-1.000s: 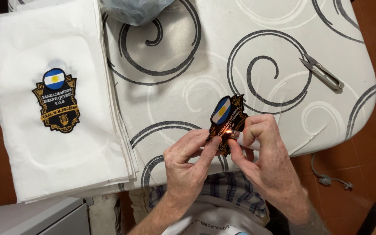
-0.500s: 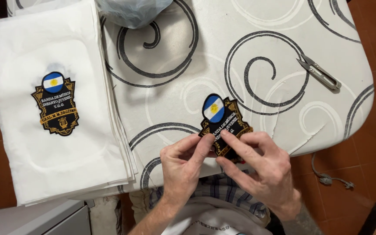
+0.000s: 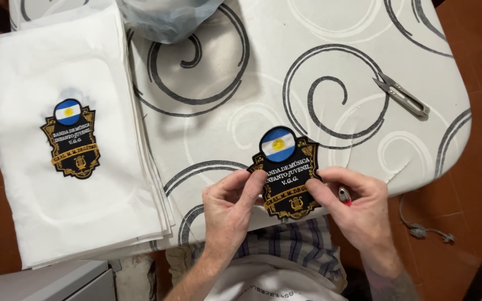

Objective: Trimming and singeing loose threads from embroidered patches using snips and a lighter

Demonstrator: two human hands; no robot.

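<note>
Holding a cut-out embroidered patch (image 3: 284,174) flat on the near edge of the ironing board (image 3: 330,50), both hands pinch it from its two sides. Left hand (image 3: 229,209): thumb and forefinger closed on the patch's left edge, other fingers curled under. Right hand (image 3: 361,206): thumb and forefinger clamped on the patch's right edge, plus a small red-tipped lighter (image 3: 344,195) tucked in the palm, mostly hidden. Patch is black with gold border, a blue-white round flag emblem at top, face up. Board cover is white with dark swirl pattern. Left of the hands, a stack of white fabric sheets (image 3: 57,212) with a second matching patch (image 3: 72,139) stitched on the top sheet, well apart from the held one. Thread snips (image 3: 401,95) lie at far right of the board. Clear plastic bag (image 3: 163,17) at top edge. Grey cable (image 3: 425,229) on the floor at right.
</note>
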